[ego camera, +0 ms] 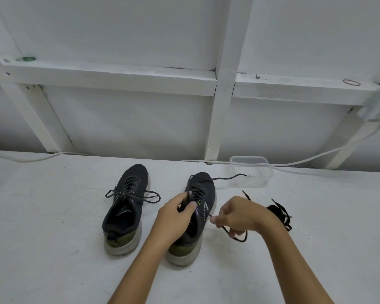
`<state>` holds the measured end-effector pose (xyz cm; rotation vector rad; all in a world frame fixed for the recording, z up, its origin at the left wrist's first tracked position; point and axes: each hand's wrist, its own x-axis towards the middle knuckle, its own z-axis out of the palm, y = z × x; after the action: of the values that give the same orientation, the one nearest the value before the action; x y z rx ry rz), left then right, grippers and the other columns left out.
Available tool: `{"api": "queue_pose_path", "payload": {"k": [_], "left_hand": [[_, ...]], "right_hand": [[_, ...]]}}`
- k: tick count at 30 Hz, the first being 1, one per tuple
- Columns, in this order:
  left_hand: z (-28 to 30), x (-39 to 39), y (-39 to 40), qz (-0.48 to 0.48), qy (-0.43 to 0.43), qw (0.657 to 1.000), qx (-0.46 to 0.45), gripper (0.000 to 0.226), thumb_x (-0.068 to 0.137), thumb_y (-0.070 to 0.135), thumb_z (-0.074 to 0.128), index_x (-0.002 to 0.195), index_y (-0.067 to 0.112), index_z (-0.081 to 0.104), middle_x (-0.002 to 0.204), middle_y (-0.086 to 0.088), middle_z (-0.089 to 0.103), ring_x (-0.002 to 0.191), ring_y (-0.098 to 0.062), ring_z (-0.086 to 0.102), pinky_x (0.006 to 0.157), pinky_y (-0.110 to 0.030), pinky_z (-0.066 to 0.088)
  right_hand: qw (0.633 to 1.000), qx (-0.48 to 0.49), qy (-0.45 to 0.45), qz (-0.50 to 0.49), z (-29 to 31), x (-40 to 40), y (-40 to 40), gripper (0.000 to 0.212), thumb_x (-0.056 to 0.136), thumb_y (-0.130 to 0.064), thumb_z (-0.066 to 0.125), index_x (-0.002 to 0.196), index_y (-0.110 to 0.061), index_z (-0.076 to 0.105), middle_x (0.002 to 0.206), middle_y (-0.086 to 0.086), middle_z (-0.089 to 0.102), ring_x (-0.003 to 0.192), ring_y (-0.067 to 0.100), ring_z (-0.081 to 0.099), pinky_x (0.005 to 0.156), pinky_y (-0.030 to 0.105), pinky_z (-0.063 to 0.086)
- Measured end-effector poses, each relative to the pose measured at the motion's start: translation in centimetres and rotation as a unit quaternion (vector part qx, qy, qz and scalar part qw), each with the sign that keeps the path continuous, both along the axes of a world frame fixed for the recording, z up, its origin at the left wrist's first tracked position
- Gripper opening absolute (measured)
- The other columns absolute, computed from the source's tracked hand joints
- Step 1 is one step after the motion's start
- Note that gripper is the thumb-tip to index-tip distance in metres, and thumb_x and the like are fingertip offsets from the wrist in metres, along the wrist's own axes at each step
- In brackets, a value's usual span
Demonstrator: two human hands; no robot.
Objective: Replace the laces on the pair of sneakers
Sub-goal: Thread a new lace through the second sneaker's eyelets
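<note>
**Lace half out, and several ways for it to snag**

At about 9 o'clock of the scene's centre the left shoe stands on the white desk, toe pointing away, its lace still tied in a bow. Nothing threatens it yet, though a sideways tug on its neighbour could knock it.

Just to its right, the left hand has its grip curled onto the tongue and upper eyelets of the right shoe, thumb and fingers pinching there. If that hold slackens, the shoe will likely slide or tip toward the pull.

The dark lace runs from the shoe toward 3 o'clock into the right hand, whose grip pinches it, with the tail hanging in a loop below the fingers. The other end trails from the toe toward 1 o'clock, touching or nearly touching a clear plastic box. A hard pull from one side only could drag that end in, jam it in an eyelet, or shift the box.

At 3 o'clock, beyond the right wrist, lies a bundle of spare laces. The hanging loop is near it; the two could tangle or be confused, both being dark.
</note>
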<state>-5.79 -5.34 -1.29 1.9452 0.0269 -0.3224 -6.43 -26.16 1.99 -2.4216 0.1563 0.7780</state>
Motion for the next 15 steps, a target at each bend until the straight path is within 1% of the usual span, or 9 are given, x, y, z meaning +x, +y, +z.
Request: {"api": "queue_pose_path", "payload": {"k": [2, 4, 6, 7, 8, 10, 11, 13, 15], "left_hand": [[0.2, 0.5, 0.3, 0.019, -0.012, 1.000, -0.010, 0.017, 0.098, 0.035, 0.059, 0.107, 0.044, 0.070, 0.103, 0.023, 0.070, 0.100, 0.003, 0.063, 0.086, -0.018, 0.049], [0.7, 1.0, 0.6, 0.021, -0.044, 0.999, 0.007, 0.018, 0.098, 0.033, 0.058, 0.099, 0.042, 0.074, 0.091, 0.026, 0.071, 0.089, 0.008, 0.062, 0.072, -0.006, 0.045], [1.3, 1.5, 0.9, 0.024, -0.070, 0.997, 0.009, 0.018, 0.098, 0.032, 0.058, 0.097, 0.040, 0.074, 0.089, 0.027, 0.071, 0.085, 0.011, 0.060, 0.066, -0.003, 0.042], [1.6, 1.8, 1.1, 0.022, -0.078, 0.997, 0.003, 0.018, 0.098, 0.031, 0.059, 0.097, 0.039, 0.075, 0.090, 0.026, 0.071, 0.084, 0.012, 0.060, 0.066, -0.001, 0.041], [1.8, 2.0, 1.2, 0.015, -0.079, 0.997, -0.003, 0.018, 0.098, 0.031, 0.059, 0.097, 0.038, 0.075, 0.090, 0.027, 0.071, 0.084, 0.012, 0.061, 0.066, -0.001, 0.041], [2.0, 2.3, 1.2, -0.004, -0.074, 0.997, -0.005, 0.016, 0.098, 0.031, 0.061, 0.097, 0.037, 0.076, 0.088, 0.028, 0.071, 0.084, 0.010, 0.063, 0.070, -0.006, 0.042], [1.9, 2.4, 1.2, -0.009, -0.071, 0.997, -0.004, 0.015, 0.097, 0.033, 0.061, 0.097, 0.036, 0.076, 0.087, 0.028, 0.071, 0.084, 0.008, 0.064, 0.073, -0.010, 0.044], [1.7, 2.6, 1.0, -0.014, -0.066, 0.998, 0.000, 0.013, 0.096, 0.037, 0.061, 0.096, 0.035, 0.074, 0.087, 0.025, 0.071, 0.084, 0.006, 0.064, 0.076, -0.016, 0.046], [1.5, 2.7, 0.9, -0.010, -0.060, 0.998, -0.014, 0.012, 0.097, 0.037, 0.061, 0.095, 0.033, 0.072, 0.090, 0.019, 0.073, 0.088, 0.001, 0.065, 0.082, -0.022, 0.049]], "right_hand": [[0.999, -0.010, -0.037, -0.004, -0.6, -0.2, 0.5, 0.035, 0.091, -0.056, 0.063, 0.076, -0.027, 0.072, 0.065, -0.012, 0.071, 0.055, -0.002, 0.061, 0.059, 0.021, 0.046], [0.994, 0.037, -0.092, -0.043, -0.9, -0.1, 0.9, 0.033, 0.091, -0.053, 0.063, 0.074, -0.026, 0.072, 0.078, -0.014, 0.071, 0.074, 0.002, 0.064, 0.067, 0.025, 0.049], [0.985, 0.079, -0.137, -0.075, -0.8, 0.2, 1.0, 0.032, 0.091, -0.050, 0.063, 0.075, -0.023, 0.072, 0.094, -0.016, 0.071, 0.088, 0.006, 0.066, 0.079, 0.031, 0.053], [0.981, 0.079, -0.158, -0.083, -0.7, 0.3, 1.1, 0.032, 0.090, -0.050, 0.063, 0.074, -0.024, 0.071, 0.100, -0.016, 0.070, 0.091, 0.006, 0.065, 0.080, 0.032, 0.053], [0.978, 0.065, -0.180, -0.088, -0.7, 0.5, 1.0, 0.032, 0.090, -0.050, 0.064, 0.073, -0.025, 0.070, 0.102, -0.016, 0.070, 0.092, 0.006, 0.065, 0.077, 0.030, 0.051], [0.970, 0.015, -0.221, -0.102, -0.9, 0.9, 1.0, 0.027, 0.091, -0.050, 0.065, 0.075, -0.028, 0.069, 0.097, -0.011, 0.071, 0.087, 0.009, 0.067, 0.070, 0.028, 0.050], [0.963, -0.014, -0.243, -0.111, -1.1, 1.0, 1.0, 0.023, 0.093, -0.047, 0.064, 0.081, -0.029, 0.070, 0.097, -0.009, 0.071, 0.087, 0.012, 0.067, 0.070, 0.029, 0.050], [0.944, -0.068, -0.294, -0.134, -1.6, 1.3, 1.0, 0.018, 0.096, -0.039, 0.062, 0.096, -0.024, 0.072, 0.108, -0.006, 0.067, 0.095, 0.016, 0.064, 0.074, 0.032, 0.048], [0.929, -0.085, -0.322, -0.164, -2.1, 1.5, 0.9, 0.017, 0.098, -0.033, 0.060, 0.102, -0.020, 0.071, 0.113, -0.003, 0.065, 0.100, 0.019, 0.061, 0.073, 0.032, 0.044]]}}
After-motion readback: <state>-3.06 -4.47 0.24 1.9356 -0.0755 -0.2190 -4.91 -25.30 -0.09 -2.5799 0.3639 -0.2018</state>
